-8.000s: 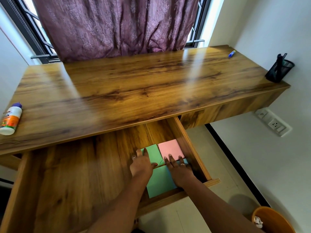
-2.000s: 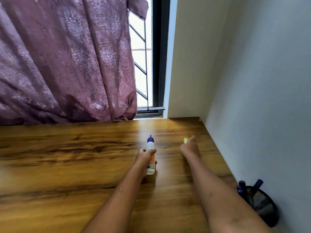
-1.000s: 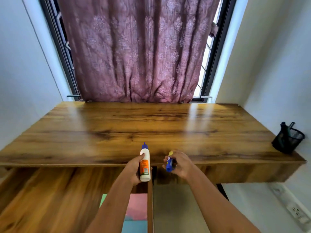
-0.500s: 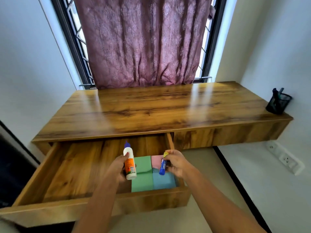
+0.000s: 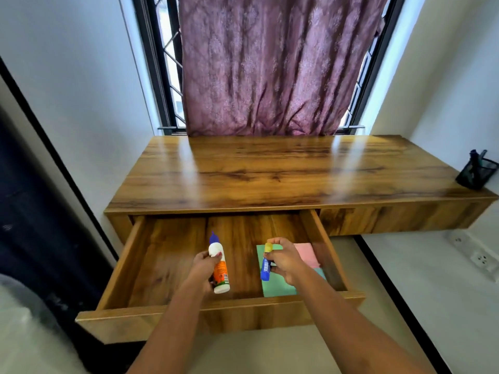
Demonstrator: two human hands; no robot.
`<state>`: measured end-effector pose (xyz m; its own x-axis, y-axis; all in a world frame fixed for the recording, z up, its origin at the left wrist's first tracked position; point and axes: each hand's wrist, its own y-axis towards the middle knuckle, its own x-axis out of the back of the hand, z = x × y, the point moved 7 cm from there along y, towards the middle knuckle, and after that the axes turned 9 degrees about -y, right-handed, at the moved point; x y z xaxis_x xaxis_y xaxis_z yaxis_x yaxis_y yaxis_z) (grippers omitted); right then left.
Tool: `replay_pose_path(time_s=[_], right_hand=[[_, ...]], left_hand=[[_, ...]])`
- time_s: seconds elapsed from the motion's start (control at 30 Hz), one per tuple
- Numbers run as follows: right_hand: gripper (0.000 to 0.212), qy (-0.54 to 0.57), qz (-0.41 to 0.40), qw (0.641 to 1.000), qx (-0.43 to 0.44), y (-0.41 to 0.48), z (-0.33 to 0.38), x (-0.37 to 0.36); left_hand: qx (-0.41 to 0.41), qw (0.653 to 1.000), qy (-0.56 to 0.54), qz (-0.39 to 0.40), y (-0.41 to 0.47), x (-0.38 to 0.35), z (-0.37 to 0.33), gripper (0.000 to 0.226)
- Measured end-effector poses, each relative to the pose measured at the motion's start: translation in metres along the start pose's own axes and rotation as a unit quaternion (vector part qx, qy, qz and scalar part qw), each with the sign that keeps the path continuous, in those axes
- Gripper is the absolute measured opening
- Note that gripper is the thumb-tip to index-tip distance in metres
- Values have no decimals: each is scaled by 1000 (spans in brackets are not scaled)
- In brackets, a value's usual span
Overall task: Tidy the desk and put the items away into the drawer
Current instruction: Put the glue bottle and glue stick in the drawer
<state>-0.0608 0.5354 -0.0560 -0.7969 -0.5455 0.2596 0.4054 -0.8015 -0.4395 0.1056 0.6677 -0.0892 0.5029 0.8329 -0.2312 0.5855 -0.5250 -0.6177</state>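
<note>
The wooden drawer (image 5: 205,317) under the desk (image 5: 283,174) stands pulled out. My left hand (image 5: 202,268) grips a white glue bottle (image 5: 219,264) with a blue cap and orange label, held over the drawer's middle. My right hand (image 5: 283,259) holds a small blue glue stick (image 5: 265,268) with a yellow cap above the coloured pads. In the drawer's right part lie a green pad (image 5: 275,286), a pink pad (image 5: 307,253) and a light blue pad (image 5: 320,272), partly hidden by my right hand.
A black mesh pen holder (image 5: 476,172) with pens stands at the desk's far right edge, by the wall. A purple curtain (image 5: 270,66) hangs behind the desk. Wall sockets (image 5: 482,259) sit low on the right wall.
Both hands have carried the glue bottle and the glue stick from the desk top down over the open drawer. The left hand has moved further left, away from the pads.
</note>
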Motion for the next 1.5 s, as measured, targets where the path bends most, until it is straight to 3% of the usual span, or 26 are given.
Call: replay_pose_path(time_s=[0.13,0.33,0.63,0.87,1.13,1.5], right_hand=[[34,-53,-26,998,-11,18,-10,-42],[32,-182,-35,983,-14,30,-35,-90],[43,-330,-31,942,-40,43,-51,-88],[40,-391,-21,920,-20,47,-50,-94],[46,-432,-15,902,-15,51,-54,-98],[65,-421,-24,907,4,48,-52,-95]], left_hand=[[28,1000,-3,-4,40,29,3,38],[56,993,97,34,67,34,22,44],[-7,937,342,68,83,28,29,46],[-41,900,431,61,85,26,29,57],[-48,897,436,56,83,24,28,65],[-69,908,412,28,74,21,18,75]])
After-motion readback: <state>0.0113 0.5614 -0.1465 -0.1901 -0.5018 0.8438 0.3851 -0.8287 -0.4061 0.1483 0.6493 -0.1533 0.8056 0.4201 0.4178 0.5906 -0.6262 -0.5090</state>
